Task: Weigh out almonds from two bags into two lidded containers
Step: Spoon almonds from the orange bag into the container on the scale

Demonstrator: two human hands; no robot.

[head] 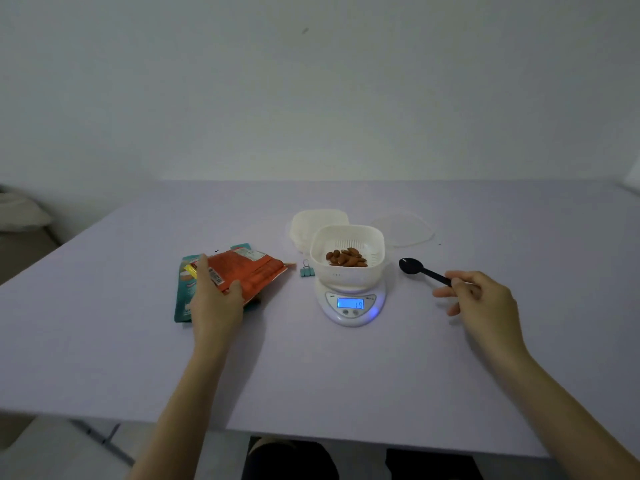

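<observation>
A white container point(346, 271) stands on a small white scale point(349, 306) with a lit blue display; several almonds point(347, 257) lie inside it. My left hand point(214, 296) grips an orange bag point(252, 271) that lies over a teal bag point(183, 292). To the right of the scale, my right hand point(474, 296) pinches the handle of a black spoon point(420, 268), whose bowl looks bare. A second white container point(311, 223) sits behind the scale with its lid on. A clear lid point(408, 230) lies at the back right.
A small teal binder clip point(307, 270) lies between the orange bag and the scale. The table point(311, 375) has a pale lilac top, with its near edge close to my body. A plain wall rises behind it.
</observation>
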